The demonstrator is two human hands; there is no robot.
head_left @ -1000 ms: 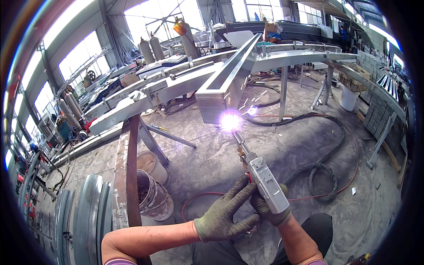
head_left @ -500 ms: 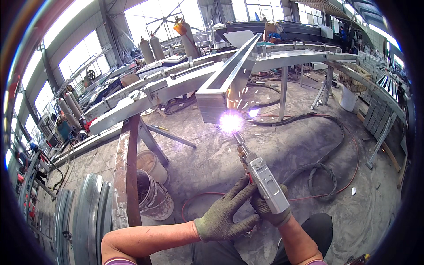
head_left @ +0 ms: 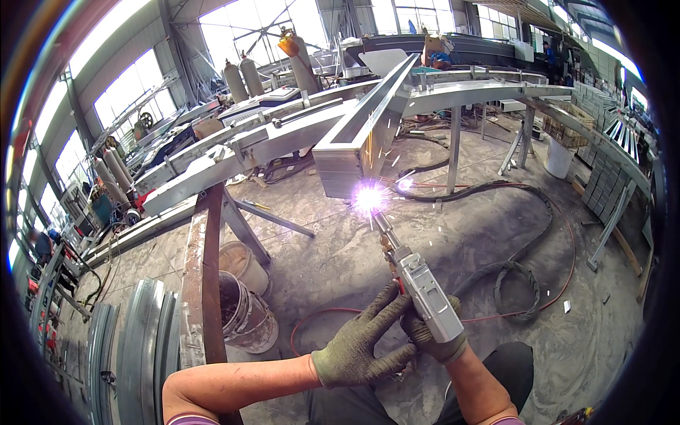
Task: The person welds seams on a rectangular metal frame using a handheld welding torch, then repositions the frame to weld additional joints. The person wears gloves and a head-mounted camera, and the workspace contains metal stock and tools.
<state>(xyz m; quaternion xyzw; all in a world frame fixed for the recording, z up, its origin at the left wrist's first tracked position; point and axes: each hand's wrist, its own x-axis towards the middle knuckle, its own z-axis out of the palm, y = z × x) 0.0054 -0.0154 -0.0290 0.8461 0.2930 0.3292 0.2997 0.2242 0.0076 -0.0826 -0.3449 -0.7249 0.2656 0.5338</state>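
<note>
My right hand (head_left: 448,348), in a dark grey-green glove, is closed round a silver handheld welding gun (head_left: 428,296), whose body covers part of the fingers. In a matching glove, my left hand (head_left: 365,352) has its fingers stretched out and spread. Its fingertips reach the gun's lower left side and my right hand; whether they press on it is hard to see. The gun's nozzle (head_left: 384,225) points up and away to a bright violet-white glare at the lower corner of a long rectangular metal beam (head_left: 338,168). Sparks fly there, and the glare hides the contact spot.
The beam lies across a curved metal frame (head_left: 191,178). Left of my arms stand a rusty upright post (head_left: 203,283), two dirty buckets (head_left: 249,322) and metal channels (head_left: 142,333). A dark hose (head_left: 528,241) and a thin red line curl over the floor. Gas cylinders (head_left: 249,74) stand behind.
The glare and the gun's tip have shifted very slightly left, and the spark pattern differs. A person has come into view at the far left. My hands keep nearly the same pose.
</note>
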